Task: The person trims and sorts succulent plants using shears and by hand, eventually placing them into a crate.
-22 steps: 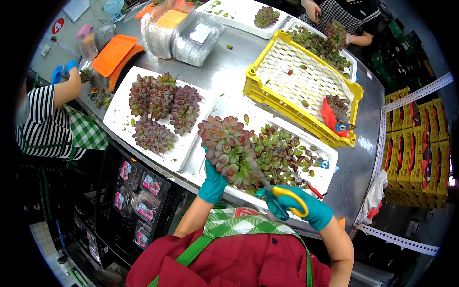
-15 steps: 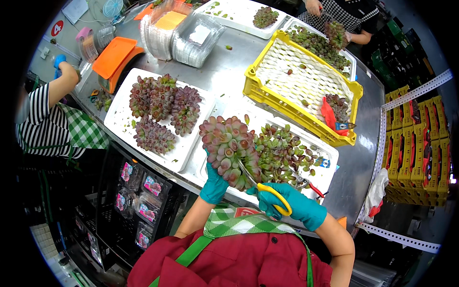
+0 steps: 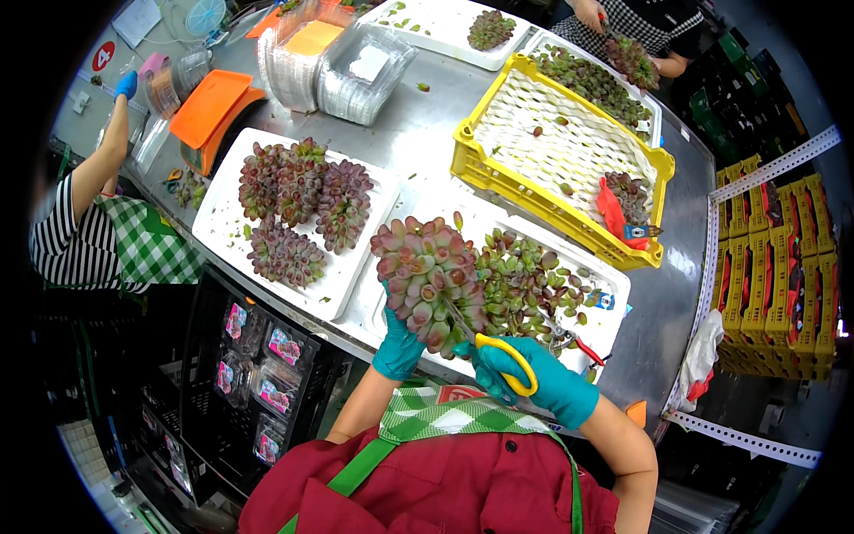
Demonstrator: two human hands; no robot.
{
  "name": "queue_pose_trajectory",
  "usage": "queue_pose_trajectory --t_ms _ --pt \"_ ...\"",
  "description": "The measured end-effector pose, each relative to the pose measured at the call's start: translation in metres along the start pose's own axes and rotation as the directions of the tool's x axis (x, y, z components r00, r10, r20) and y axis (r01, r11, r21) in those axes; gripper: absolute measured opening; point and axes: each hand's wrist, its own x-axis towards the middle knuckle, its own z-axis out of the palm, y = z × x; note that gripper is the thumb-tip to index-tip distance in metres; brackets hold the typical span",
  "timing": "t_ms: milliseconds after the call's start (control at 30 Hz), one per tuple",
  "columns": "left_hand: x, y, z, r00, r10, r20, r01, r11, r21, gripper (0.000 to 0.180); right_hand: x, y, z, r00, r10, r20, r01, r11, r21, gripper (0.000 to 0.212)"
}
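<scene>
My left hand (image 3: 398, 349), in a teal glove, closes from below around a big purple-green succulent cluster (image 3: 425, 271); its fingers are mostly behind the rosettes. In my gloved right hand (image 3: 544, 384) are yellow-handled scissors (image 3: 527, 360), their blades pointing up-left in among the cluster's leaves. Beneath the cluster lies a white foam tray (image 3: 612, 327) with loose succulent rosettes and leaves (image 3: 525, 285). Red-handled pruning shears (image 3: 589, 351) rest in the tray, right of the rosettes. To the left, a second white tray (image 3: 221, 206) holds several trimmed succulent clusters (image 3: 342, 206).
A yellow crate (image 3: 534, 214) lined with white netting stands beyond the tray. Clear plastic boxes (image 3: 365, 76) and an orange scale (image 3: 209, 111) are farther back. Co-workers stand at the far right and left. Packed boxes (image 3: 283, 345) fill a black crate below the table's left edge.
The scissors and my right hand have shifted slightly down-left, with the cluster tilting a little. At the left, a co-worker's blue-gloved hand has risen; the far co-worker's held cluster has moved.
</scene>
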Motion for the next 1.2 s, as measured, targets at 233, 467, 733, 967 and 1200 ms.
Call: queue_pose_trajectory --t_ms 233,467,733,967,1200 --pt "-0.004 0.001 0.003 1.0 -0.016 -0.024 0.016 1.0 0.005 0.046 0.007 0.002 0.015 0.995 -0.026 -0.097 0.028 0.999 0.024 0.049" --pt "-0.009 0.001 0.009 0.996 -0.035 -0.079 0.035 0.999 0.0 0.046 0.008 0.007 0.01 0.996 -0.021 -0.088 0.03 0.995 0.097 0.033" --pt "-0.027 0.013 0.079 0.925 -0.069 -0.374 0.044 0.996 -0.076 0.046 0.014 0.017 0.015 0.985 -0.049 -0.163 0.05 0.999 0.002 0.038" --pt "-0.015 0.002 0.026 0.989 0.049 -0.14 -0.046 0.999 0.019 0.046 0.019 0.022 0.012 0.997 -0.068 -0.045 0.077 0.965 0.252 0.035" --pt "-0.007 -0.01 -0.015 0.998 0.033 0.059 -0.035 0.998 0.044 0.047 0.029 0.035 0.017 0.993 -0.115 0.027 0.086 0.858 0.507 0.034"
